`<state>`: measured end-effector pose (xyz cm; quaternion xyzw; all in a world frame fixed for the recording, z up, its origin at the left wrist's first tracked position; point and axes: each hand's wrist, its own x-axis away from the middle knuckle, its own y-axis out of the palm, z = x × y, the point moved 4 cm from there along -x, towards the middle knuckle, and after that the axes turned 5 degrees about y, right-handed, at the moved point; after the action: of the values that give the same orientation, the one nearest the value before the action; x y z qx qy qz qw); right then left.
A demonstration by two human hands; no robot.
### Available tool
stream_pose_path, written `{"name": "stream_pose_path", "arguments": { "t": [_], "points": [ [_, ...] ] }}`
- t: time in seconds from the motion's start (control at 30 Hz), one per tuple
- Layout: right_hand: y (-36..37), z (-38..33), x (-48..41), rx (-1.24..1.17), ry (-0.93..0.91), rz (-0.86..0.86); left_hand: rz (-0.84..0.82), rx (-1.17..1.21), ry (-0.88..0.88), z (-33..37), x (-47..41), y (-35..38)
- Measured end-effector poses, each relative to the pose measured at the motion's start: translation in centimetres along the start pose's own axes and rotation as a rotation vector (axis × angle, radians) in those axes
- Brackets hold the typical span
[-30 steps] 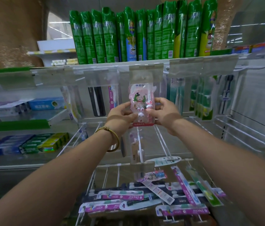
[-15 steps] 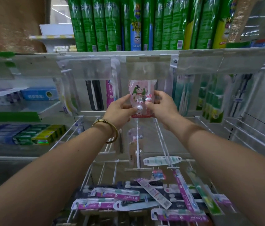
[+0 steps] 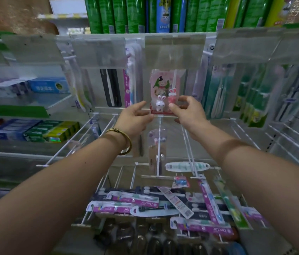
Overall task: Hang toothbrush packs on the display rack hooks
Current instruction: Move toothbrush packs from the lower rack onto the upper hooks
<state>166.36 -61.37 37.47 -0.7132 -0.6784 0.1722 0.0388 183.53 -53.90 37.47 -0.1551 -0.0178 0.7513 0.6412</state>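
Nearest the camera, a heap of loose toothbrush packs (image 3: 135,200) was seen lying across the front ends of the lower wire hooks (image 3: 189,144). They were evidently put there as stock within easy reach and were not yet hung. Just behind the heap, one small pack (image 3: 157,142) was threaded on the middle hook.

Above these, both forearms were stretched forward, and a gold bracelet (image 3: 124,138) was worn on the left wrist. Between the two hands a pink pack (image 3: 164,89), printed with a cartoon figure and fitted with two rabbit-shaped pieces, was held upright and square to the rack. It was gripped low, at its bottom corners, presumably so that its top would be free to be guided onto an upper hook.

The left hand (image 3: 135,119) was closed narrowly on the lower left corner, with its fingertips curled under the red bottom edge and its thumb raised beside the left edge. A light hold was judged rather than a firm clamp. The lower right corner was pinched by the right hand (image 3: 189,113), with the thumb laid on the front and the fingers hidden behind.

The pack's top was tucked behind a clear flap (image 3: 175,50), so it could not be told whether its hanging hole was on a hook. A black toothbrush pack (image 3: 111,87) to the left and green packs (image 3: 251,92) to the right were hung on neighbouring hooks. Farthest off, toothpaste boxes (image 3: 49,130) were stacked on a left shelf, and green tubes (image 3: 119,13) were stood along the top shelf.
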Motion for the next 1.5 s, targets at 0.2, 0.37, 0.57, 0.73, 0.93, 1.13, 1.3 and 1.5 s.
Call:
{"name": "stream_pose_path", "arguments": {
  "t": [0.2, 0.37, 0.57, 0.73, 0.93, 1.13, 1.3, 1.5],
  "points": [
    [-0.4, 1.4, 2.3, -0.086, 0.128, -0.025, 0.052, 0.144, -0.092, -1.4, 1.7, -0.7],
    [-0.4, 1.3, 5.6, -0.209, 0.164, -0.044, 0.043, 0.199, -0.132, -1.8, 4.2, -2.0],
    [0.9, 0.6, 11.1, -0.255, 0.22, 0.024, 0.011, 0.23, -0.155, -2.8, 8.7, -4.8],
    [2.7, -0.5, 16.1, -0.28, 0.217, 0.013, 0.015, 0.276, -0.16, -4.0, 12.1, -7.4],
    [5.2, -0.2, 21.7, -0.279, 0.209, -0.024, -0.011, 0.273, -0.185, -6.7, 15.2, -10.2],
    [7.9, 2.0, 25.2, -0.258, 0.264, -0.034, -0.026, 0.268, -0.215, -9.5, 17.9, -11.9],
    [9.8, 3.8, 27.1, -0.228, 0.307, -0.039, -0.033, 0.251, -0.236, -11.2, 19.2, -13.3],
    [11.8, 5.6, 28.0, -0.172, 0.345, -0.042, -0.033, 0.226, -0.259, -13.1, 20.0, -14.6]
  ]
}}
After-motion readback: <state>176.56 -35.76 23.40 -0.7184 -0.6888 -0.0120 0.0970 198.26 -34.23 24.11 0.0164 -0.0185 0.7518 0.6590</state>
